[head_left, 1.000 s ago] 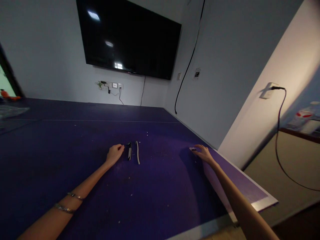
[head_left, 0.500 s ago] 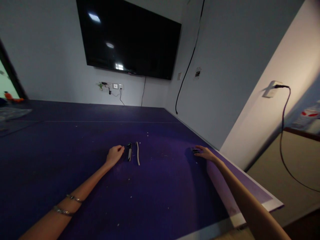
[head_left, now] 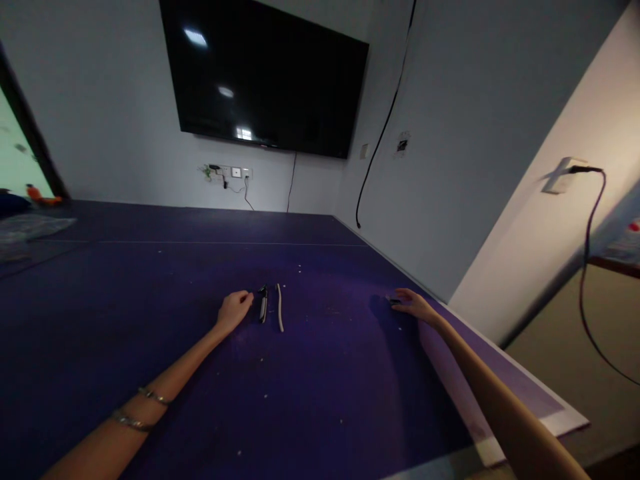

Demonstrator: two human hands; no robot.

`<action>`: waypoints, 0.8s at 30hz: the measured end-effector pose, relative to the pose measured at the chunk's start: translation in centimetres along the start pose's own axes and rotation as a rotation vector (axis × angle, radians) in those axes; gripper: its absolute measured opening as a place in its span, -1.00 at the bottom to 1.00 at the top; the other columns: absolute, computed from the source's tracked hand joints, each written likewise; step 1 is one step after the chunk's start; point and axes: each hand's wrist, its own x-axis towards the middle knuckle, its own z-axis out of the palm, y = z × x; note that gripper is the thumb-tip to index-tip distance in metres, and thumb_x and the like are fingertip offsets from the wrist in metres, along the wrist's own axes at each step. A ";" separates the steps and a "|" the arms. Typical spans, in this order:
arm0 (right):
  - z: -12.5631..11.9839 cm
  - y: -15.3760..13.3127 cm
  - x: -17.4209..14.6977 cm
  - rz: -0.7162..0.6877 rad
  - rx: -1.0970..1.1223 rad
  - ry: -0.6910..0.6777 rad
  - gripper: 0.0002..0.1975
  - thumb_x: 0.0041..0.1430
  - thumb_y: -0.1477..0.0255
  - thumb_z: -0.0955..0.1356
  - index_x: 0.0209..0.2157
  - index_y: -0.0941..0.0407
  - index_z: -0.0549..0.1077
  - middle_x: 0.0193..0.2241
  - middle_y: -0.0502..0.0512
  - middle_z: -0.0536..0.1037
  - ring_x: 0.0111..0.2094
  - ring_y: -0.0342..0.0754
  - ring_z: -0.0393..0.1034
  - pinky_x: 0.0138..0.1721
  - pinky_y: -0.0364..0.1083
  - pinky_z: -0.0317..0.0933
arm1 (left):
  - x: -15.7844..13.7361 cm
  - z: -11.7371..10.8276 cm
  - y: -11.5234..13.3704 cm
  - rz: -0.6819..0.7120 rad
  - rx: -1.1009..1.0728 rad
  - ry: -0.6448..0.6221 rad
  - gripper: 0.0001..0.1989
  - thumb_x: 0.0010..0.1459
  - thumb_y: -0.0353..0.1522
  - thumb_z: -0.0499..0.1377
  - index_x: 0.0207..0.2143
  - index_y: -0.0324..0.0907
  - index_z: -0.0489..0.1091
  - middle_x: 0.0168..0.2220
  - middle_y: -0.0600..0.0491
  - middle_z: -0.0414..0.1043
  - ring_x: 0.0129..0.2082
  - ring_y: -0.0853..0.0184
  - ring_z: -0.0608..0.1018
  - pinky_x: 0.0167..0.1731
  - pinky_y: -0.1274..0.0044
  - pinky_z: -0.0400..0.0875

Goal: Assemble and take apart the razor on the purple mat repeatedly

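Note:
My left hand (head_left: 235,311) rests on the purple tabletop (head_left: 310,393), its fingers curled closed; I see nothing in them. Just right of it lies a slim hand tool (head_left: 263,305) with a dark head and light handles, its exact kind too small to tell. Beside that tool is a pale, slightly bent strip (head_left: 280,308). Far to the right, my right hand (head_left: 416,307) reaches low over the table with thumb and fingers apart. A small dark object (head_left: 395,302) lies at its fingertips, partly covered; whether they touch it is unclear.
Small white bits are scattered over the tabletop. Clear plastic (head_left: 33,230) and an orange item (head_left: 43,195) are at the far left. A television (head_left: 265,73) hangs on the back wall. A black cable (head_left: 383,127) dangles by the right wall; another hangs from a socket (head_left: 565,176).
The view has turned slightly left, so everything sits a little further right. Both hands stay by the same objects; less of the small dark object shows at my right fingertips.

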 end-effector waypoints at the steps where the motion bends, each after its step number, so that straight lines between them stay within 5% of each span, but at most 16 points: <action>1: 0.4 -0.4 0.2 -0.010 0.008 0.014 -0.38 -0.26 0.27 0.44 -0.09 0.19 0.37 -0.21 0.25 0.51 -0.18 0.09 0.41 -0.15 0.01 0.29 | 0.0 0.1 0.0 -0.002 0.001 0.001 -0.66 0.07 -0.21 -0.08 -0.62 -0.19 0.29 -0.61 0.09 0.30 -0.54 0.37 0.36 -0.51 0.58 0.08; 12: 10.5 -12.8 1.3 -0.288 -0.106 0.015 -0.46 -0.16 0.18 0.42 -0.11 0.12 0.38 -0.23 0.17 0.50 -0.17 0.04 0.38 -0.13 -0.01 0.22 | -0.2 0.2 0.2 -0.031 -0.019 0.004 -0.66 0.08 -0.24 -0.06 -0.63 -0.19 0.30 -0.63 0.10 0.28 -0.56 0.39 0.36 -0.53 0.58 0.06; 18: 16.0 -18.9 1.2 -0.338 -0.131 -0.076 -0.45 -0.13 0.15 0.41 -0.09 0.12 0.37 -0.24 0.16 0.47 -0.16 0.04 0.33 -0.15 -0.02 0.19 | -0.6 0.0 0.6 -0.045 -0.031 0.001 -0.67 0.09 -0.26 -0.05 -0.62 -0.20 0.33 -0.60 0.09 0.32 -0.55 0.39 0.37 -0.51 0.58 0.09; 24: 18.8 -22.5 1.1 -0.329 -0.152 -0.105 -0.44 -0.13 0.16 0.42 -0.08 0.12 0.36 -0.25 0.16 0.45 -0.17 0.05 0.31 -0.18 -0.04 0.18 | -0.5 0.4 0.3 -0.043 -0.046 0.009 -0.66 0.10 -0.24 -0.05 -0.60 -0.20 0.36 -0.59 0.08 0.34 -0.55 0.40 0.36 -0.53 0.58 0.07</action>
